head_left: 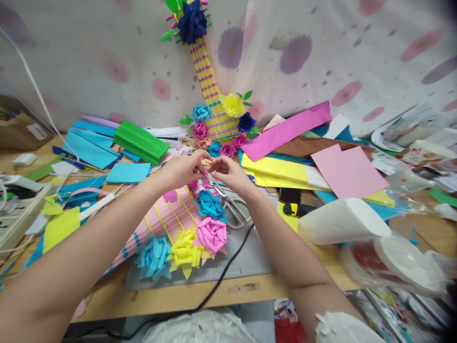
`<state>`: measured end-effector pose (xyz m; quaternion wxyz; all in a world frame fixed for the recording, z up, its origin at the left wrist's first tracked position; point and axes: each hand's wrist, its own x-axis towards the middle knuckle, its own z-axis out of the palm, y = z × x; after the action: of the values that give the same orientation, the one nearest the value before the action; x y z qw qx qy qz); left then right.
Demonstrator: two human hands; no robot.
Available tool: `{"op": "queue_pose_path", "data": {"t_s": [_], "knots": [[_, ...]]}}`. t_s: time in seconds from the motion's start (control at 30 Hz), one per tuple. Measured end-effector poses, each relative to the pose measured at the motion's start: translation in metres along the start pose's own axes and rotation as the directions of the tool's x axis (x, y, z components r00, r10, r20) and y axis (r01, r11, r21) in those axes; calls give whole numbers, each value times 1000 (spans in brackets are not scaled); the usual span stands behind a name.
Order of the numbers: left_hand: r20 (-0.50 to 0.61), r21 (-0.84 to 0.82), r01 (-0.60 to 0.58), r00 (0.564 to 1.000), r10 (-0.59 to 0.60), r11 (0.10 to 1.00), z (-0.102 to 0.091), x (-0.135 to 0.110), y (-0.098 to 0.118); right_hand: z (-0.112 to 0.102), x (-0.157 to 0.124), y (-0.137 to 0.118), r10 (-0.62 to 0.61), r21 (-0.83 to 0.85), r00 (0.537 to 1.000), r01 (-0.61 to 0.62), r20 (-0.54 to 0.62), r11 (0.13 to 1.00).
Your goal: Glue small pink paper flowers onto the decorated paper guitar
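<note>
My left hand [187, 169] is closed in a pinch on a small magenta paper piece [206, 178]. Facing it, my right hand [230, 174] has its fingers curled, with thumb and fingertips closing at the same piece. Below my right hand, scissors [233, 207] with grey handles lie on the grey mat [246, 252]. A pink paper guitar shape [159, 221] with yellow strips and strings lies under my hands. It carries a blue paper flower [211, 206], a pink one [212, 233], a yellow one [186, 247] and a light blue one [154, 257].
Behind stands a yellow paper guitar neck [205, 71] with paper flowers. Green crepe paper [141, 142] and blue sheets [91, 145] lie left. Magenta paper [289, 131], yellow paper [274, 171] and a white roll [344, 221] are right. A black cable [228, 267] crosses the mat.
</note>
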<state>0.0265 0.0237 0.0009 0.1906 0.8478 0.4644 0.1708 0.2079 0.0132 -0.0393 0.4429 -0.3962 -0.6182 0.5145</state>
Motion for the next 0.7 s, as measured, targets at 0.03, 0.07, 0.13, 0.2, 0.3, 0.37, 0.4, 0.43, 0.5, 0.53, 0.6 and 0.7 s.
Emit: {"op": "queue_pose_path", "data": {"t_s": [0.03, 0.07, 0.13, 0.2, 0.3, 0.37, 0.4, 0.43, 0.5, 0.53, 0.6, 0.7], "knots": [[8, -41, -18, 1000, 19, 999, 0, 0, -2, -1, 3, 1, 21, 38, 1000, -21, 8, 999], [19, -88, -40, 999, 42, 995, 0, 0, -4, -3, 6, 2, 46, 76, 999, -48, 28, 996], [46, -170, -67, 996, 75, 983, 0, -1, -6, -5, 11, 4, 95, 142, 988, -113, 125, 983], [75, -232, -63, 994, 82, 971, -1, -3, -5, -7, 14, 6, 129, 199, 956, -184, 263, 963], [113, -329, -39, 990, 81, 943, -4, -5, 1, -6, 17, 8, 147, 278, 895, -282, 421, 918], [131, -391, -23, 988, 80, 920, -6, -6, 5, -5, 17, 9, 148, 315, 873, -319, 465, 894], [138, -412, -14, 987, 78, 911, -6, -6, 6, -4, 17, 10, 148, 325, 865, -332, 480, 885], [141, -429, -9, 987, 77, 903, -7, -7, 7, -4, 17, 11, 147, 331, 858, -341, 493, 880], [143, -454, -16, 985, 91, 891, -7, -7, 9, -4, 18, 13, 149, 332, 848, -353, 508, 875], [149, -466, -25, 983, 106, 885, -8, -7, 10, -4, 18, 13, 151, 329, 846, -356, 512, 875], [159, -482, -36, 979, 128, 875, -10, -7, 12, -5, 18, 14, 156, 320, 846, -355, 510, 878], [131, -480, -24, 986, 99, 877, -13, -8, 12, -5, 18, 15, 142, 312, 872, -314, 469, 897]]}}
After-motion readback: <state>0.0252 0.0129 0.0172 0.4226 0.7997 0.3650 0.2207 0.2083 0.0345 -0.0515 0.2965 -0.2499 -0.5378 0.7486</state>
